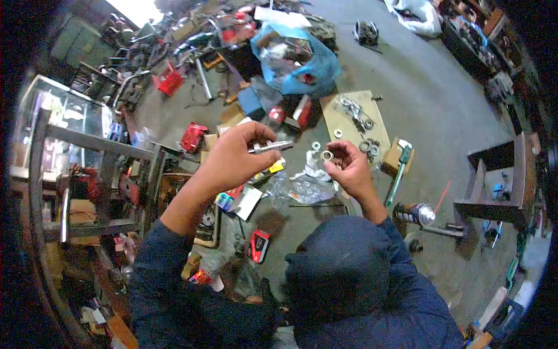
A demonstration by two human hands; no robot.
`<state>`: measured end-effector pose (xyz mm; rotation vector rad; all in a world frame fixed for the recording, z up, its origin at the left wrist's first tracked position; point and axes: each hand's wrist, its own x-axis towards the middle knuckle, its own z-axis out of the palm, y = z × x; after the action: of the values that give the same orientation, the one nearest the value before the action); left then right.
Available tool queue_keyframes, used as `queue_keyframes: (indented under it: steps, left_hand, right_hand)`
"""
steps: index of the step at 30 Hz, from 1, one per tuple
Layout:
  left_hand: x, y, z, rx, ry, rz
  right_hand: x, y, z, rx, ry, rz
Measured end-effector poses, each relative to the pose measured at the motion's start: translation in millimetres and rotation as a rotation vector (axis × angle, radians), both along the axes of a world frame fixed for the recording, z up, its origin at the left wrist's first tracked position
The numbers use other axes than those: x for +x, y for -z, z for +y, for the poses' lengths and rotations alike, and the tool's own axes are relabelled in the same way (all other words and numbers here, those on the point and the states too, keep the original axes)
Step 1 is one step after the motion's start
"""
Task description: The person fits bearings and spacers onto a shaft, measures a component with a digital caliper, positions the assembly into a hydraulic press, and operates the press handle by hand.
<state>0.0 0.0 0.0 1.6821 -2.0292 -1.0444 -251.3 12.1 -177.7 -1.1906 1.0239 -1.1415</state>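
Observation:
My left hand is closed around a stepped metal shaft, its narrow end pointing right. A small metal ring is pinched at the fingertips of my right hand. The ring and the shaft's tip are apart, a short gap between them. Another small ring lies just beyond, near a white cloth. Ahead of my right hand, a pale board carries a metal linkage and several round bearing-like parts.
A blue plastic bag and heaped parts stand ahead. At right are a green-handled tool across a cardboard box, a spray can lying down, and a dark stool. A metal frame rises at left; a red box lies nearby.

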Motion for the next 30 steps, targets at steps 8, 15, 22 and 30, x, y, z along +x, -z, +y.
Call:
queue_keyframes:
  steps: [8,15,22,30]
  left_hand:
    - [52.1,-70.8,64.9,-0.163,-0.056,0.265]
    - [96.6,-85.5,103.1,-0.326,-0.169,0.410]
    - [134.6,-68.7,105.1,-0.368,-0.298,0.550]
    - [144.5,-42.1,87.2,-0.428,-0.246,0.520]
  right_hand:
    - [59.3,-154.8,-2.9,-0.122,-0.486,-0.177]
    - [112.4,-252.9,2.6,-0.253,-0.646,0.156]
    - [158.0,-291.9,4.5,-0.324,-0.677,0.368]
    - [178.5,-244.8,4.1,-0.362,-0.547,0.209]
